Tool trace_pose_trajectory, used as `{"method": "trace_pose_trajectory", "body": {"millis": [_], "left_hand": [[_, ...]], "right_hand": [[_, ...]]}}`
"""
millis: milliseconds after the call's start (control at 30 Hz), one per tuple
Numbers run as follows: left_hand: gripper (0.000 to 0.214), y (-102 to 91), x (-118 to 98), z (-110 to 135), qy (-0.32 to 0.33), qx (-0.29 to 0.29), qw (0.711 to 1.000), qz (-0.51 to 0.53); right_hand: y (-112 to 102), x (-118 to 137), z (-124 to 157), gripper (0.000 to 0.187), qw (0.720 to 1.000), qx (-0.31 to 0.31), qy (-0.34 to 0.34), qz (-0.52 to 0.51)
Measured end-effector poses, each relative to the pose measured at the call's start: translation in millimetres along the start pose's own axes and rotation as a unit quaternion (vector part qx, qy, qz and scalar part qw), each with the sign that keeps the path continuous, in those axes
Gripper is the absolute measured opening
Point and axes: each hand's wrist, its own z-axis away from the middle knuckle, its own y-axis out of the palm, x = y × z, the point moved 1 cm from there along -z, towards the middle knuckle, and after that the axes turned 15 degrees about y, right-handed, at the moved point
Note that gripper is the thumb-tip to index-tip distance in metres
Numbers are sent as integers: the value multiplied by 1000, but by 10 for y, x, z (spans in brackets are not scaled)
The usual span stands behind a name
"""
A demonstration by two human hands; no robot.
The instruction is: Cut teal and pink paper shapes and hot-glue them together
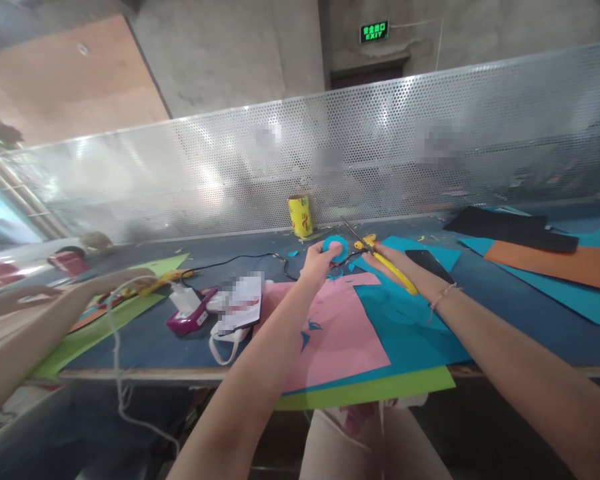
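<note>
My left hand pinches a round blue paper piece above the table, a fingertip lying over its front. To its right, my right hand is closed around yellow-handled scissors. Their metal blades point up and to the left, beside the blue piece and apart from it. Below my hands lies a pink paper sheet with small blue scraps on it. A larger blue sheet and a green sheet lie beneath the pink one.
A yellow can stands near the perforated metal screen. Left are a phone, a purple power strip and white cables. Another person's arms reach in over green paper. Black and orange sheets lie right.
</note>
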Motion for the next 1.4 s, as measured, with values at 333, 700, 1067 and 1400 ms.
{"method": "trace_pose_trajectory", "body": {"millis": [333,700,1067,1400], "left_hand": [[23,-15,22,-13,13,-5,1000,-11],[22,42,-42,27,37,24,999,12],[19,61,-52,37,17,33,999,32],[17,77,-79,49,6,29,999,45]], "right_hand": [[1,-106,-88,37,989,-62,-67,112],[3,186,190,39,994,83,-3,75],[6,151,177,38,992,82,0,97],[28,130,157,32,995,70,2,77]]}}
